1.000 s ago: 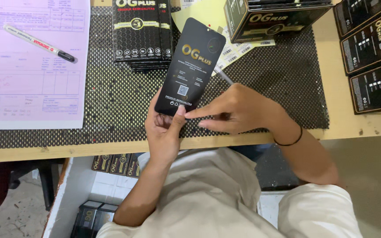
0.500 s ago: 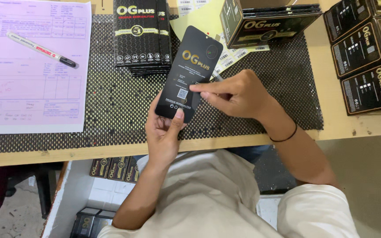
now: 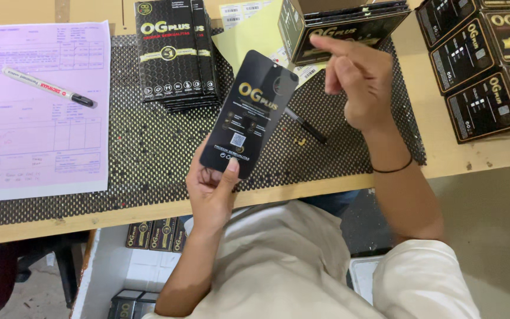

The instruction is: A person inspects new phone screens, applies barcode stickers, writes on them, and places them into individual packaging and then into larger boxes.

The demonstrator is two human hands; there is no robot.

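While the left hand (image 3: pixel 211 189) grips the bottom end of a flat black sleeve (image 3: pixel 250 112), its thumb lies across the front of the lower edge and its fingers wrap behind. This sleeve is a slim black card pack with gold lettering and rounded corners, held up above the table and leaning toward the upper right. Its top end reaches near an open black carton (image 3: pixel 337 26) at the far side.

Above and to the right of the sleeve, the right hand (image 3: pixel 358 82) hangs in the air, apart from it and holding nothing. Its index finger points left, and the other fingers are loosely curled. A thin dark band circles that wrist.

Below both hands lies a dark dotted mat (image 3: pixel 149 147) that covers much of a wooden table (image 3: pixel 473 159). On the mat, beyond the left hand, sits a neat stack of matching black sleeves (image 3: pixel 175 56). A dark pen (image 3: pixel 305 125) lies on the mat, partly hidden behind the held sleeve. At the left, a pink form (image 3: pixel 39 136) rests on the mat with a white marker (image 3: pixel 48 87) lying across it. Black and gold boxes (image 3: pixel 482 65) are lined up at the table's right end.
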